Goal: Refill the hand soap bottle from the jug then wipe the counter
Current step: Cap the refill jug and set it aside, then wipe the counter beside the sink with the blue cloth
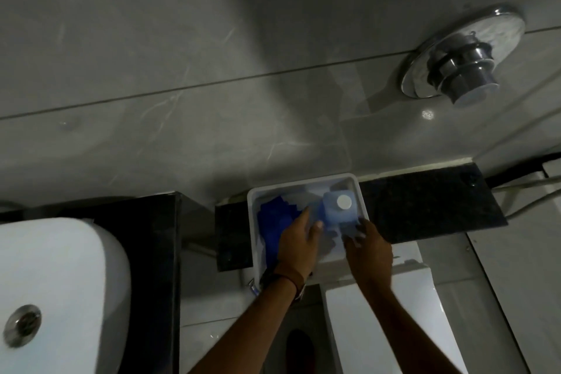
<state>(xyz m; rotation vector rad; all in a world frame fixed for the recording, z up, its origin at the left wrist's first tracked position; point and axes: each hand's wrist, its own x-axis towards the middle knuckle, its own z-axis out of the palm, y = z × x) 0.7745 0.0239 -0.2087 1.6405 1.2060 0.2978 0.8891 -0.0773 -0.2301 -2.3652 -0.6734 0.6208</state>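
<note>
A translucent blue jug (337,211) with a white cap (344,201) stands in the right part of a white plastic tub (251,222) on the black stone ledge (431,203). A dark blue cloth (274,215) lies crumpled in the tub's left part. My left hand (299,244) reaches into the tub over the cloth, with fingers and thumb against the jug's left side. My right hand (368,249) grips the jug's near right corner. No soap bottle shows clearly; the picture is dim and blurred.
A white basin (60,282) with a metal drain (21,325) sits at the lower left on a black counter (151,252). A chrome flush valve (464,64) juts from the grey tiled wall. A white toilet (382,319) stands below the ledge.
</note>
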